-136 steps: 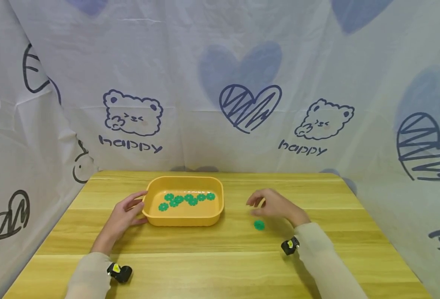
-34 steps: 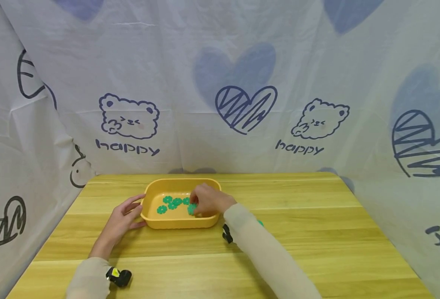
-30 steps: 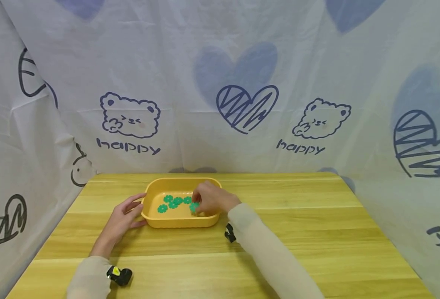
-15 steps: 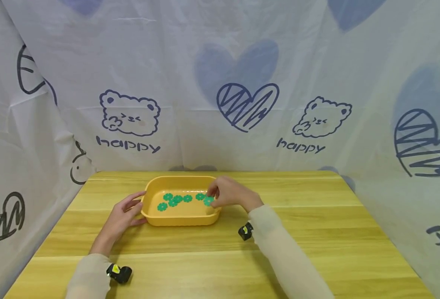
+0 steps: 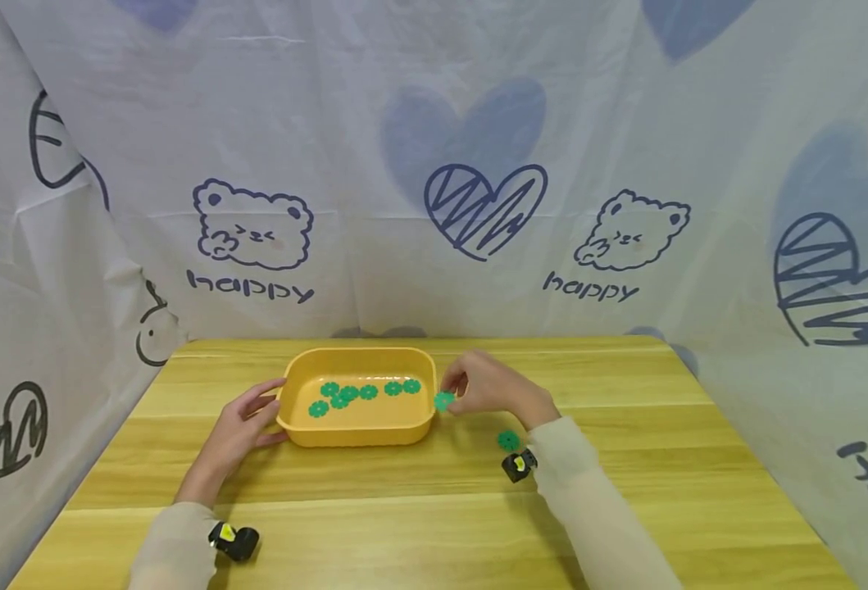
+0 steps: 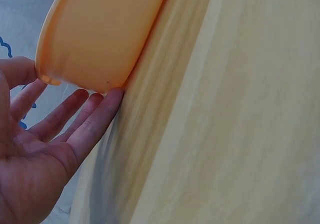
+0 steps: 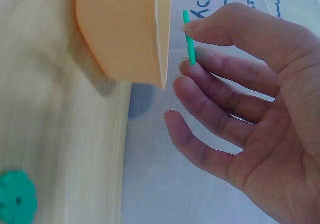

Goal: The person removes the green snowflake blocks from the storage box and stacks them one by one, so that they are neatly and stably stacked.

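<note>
Pinching a green disc (image 5: 444, 401), the right hand (image 5: 493, 387) now holds it just beside the yellow tray (image 5: 363, 438) instead of over it; the left hand (image 5: 238, 424), fingers apart, touches the tray's left end.

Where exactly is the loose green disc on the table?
In the head view, the green disc lies on the table, right of the yellow tub, just beyond the right wrist camera.

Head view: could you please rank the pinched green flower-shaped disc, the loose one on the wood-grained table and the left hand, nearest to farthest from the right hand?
1. Pinched disc: in the right hand.
2. Loose disc: on the table.
3. Left hand: left, touching the yellow tray.
</note>
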Action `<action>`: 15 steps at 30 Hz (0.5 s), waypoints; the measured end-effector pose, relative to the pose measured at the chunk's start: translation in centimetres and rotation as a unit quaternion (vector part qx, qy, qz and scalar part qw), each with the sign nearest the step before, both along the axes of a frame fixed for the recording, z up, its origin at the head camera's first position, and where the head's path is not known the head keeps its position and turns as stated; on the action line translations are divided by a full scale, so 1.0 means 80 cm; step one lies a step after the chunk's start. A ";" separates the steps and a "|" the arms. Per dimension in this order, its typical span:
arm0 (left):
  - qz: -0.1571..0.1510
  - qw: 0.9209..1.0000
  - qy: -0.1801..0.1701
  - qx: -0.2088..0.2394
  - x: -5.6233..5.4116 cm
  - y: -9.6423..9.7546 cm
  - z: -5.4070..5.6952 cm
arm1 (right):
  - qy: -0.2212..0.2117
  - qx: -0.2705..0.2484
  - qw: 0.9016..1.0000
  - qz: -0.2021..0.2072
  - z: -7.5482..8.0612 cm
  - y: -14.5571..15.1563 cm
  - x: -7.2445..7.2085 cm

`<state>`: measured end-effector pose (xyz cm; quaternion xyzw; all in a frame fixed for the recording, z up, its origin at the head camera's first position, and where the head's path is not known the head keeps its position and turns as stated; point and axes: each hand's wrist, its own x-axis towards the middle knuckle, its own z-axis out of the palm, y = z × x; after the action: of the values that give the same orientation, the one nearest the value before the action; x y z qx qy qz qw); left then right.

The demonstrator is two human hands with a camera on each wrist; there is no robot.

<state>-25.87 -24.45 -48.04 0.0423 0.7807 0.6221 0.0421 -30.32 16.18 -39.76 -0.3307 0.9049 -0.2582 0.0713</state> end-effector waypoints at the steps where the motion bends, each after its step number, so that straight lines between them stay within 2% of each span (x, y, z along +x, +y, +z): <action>1: 0.000 1.000 0.000 0.000 0.000 0.000 0.000 | -0.004 0.002 1.000 -0.007 -0.001 0.005 0.002; 6: 0.000 1.000 -0.002 0.003 0.000 0.001 0.001 | -0.019 0.002 0.999 -0.025 -0.005 0.027 0.010; 15: 0.003 1.000 -0.003 -0.005 0.001 0.002 0.003 | -0.021 -0.005 0.999 -0.038 -0.021 0.066 0.018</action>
<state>-25.77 -24.30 -47.84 0.0376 0.7837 0.6185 0.0432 -28.87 21.44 -41.46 -0.2906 0.9140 -0.2719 0.0787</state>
